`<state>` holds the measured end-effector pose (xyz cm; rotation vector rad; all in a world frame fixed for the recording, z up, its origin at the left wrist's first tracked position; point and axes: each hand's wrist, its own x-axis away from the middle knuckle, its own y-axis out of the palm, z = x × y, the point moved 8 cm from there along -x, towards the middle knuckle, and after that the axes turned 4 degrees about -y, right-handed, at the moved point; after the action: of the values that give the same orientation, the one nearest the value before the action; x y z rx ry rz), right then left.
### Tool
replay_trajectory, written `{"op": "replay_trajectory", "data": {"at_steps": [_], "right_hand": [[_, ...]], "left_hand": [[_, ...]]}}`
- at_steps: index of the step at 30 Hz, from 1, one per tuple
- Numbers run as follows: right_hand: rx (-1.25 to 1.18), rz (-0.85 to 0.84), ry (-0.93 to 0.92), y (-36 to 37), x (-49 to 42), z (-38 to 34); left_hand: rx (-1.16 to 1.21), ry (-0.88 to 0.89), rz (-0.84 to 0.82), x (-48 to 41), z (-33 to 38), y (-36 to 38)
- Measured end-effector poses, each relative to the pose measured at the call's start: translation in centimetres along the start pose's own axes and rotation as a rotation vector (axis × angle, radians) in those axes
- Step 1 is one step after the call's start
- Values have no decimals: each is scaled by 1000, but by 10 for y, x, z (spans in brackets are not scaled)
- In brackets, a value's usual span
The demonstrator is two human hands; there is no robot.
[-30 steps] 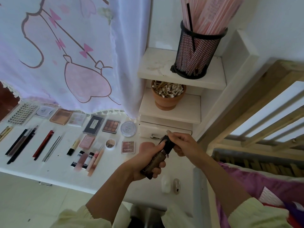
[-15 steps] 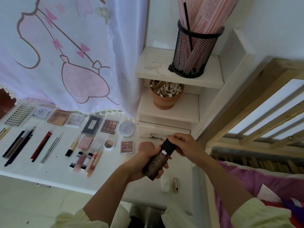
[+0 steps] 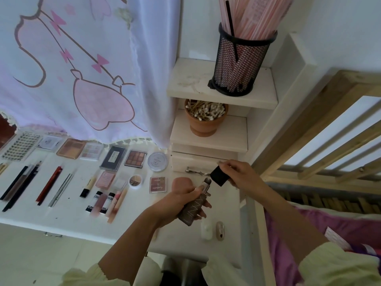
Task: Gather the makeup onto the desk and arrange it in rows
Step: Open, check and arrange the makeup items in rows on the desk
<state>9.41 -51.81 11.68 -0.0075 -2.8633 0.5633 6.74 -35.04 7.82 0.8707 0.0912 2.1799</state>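
Note:
My left hand [image 3: 181, 200] grips a brown foundation bottle [image 3: 192, 207] over the right part of the white desk [image 3: 68, 215]. Its silver pump tip is bare. My right hand [image 3: 240, 175] pinches the bottle's black cap [image 3: 220, 176] just above and right of the pump, apart from it. Makeup lies in rows on the desk: palettes [image 3: 135, 158] at the back, pencils [image 3: 48, 185] on the left, tubes [image 3: 103, 203] and small compacts [image 3: 158, 184] in the middle. A pink sponge [image 3: 182, 182] sits behind my left hand.
A white bottle [image 3: 206, 230] and a small oval case [image 3: 220, 230] lie near the desk's front right. Corner shelves hold a mesh cup [image 3: 239, 67] of pink sticks and a clay pot [image 3: 205, 118] of cotton swabs. A curtain [image 3: 82, 69] hangs behind; a wooden bed frame [image 3: 309, 129] stands right.
The cap was on the bottle before. My right hand has pulled it off and lifted it up to the right, baring the pump.

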Motion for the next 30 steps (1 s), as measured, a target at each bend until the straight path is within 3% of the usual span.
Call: {"op": "replay_trajectory", "data": {"at_steps": [6,11,17,23,30], "right_hand": [[-286,115,88,-5,5,16],[-254,180,177,-17,12,40],[24,201,281,-16,20,103],[441,126,242,0,32,139],[509,29,218,15,28,146]], "left_hand": [[-65,149,116,-10,12,-9],[-229,235,289,-24,20,-29],[-395,288,377,-56,6,-23],[-424,186,356,-90,-28,-10],[-407,154,298,-101,-36,-10]]}}
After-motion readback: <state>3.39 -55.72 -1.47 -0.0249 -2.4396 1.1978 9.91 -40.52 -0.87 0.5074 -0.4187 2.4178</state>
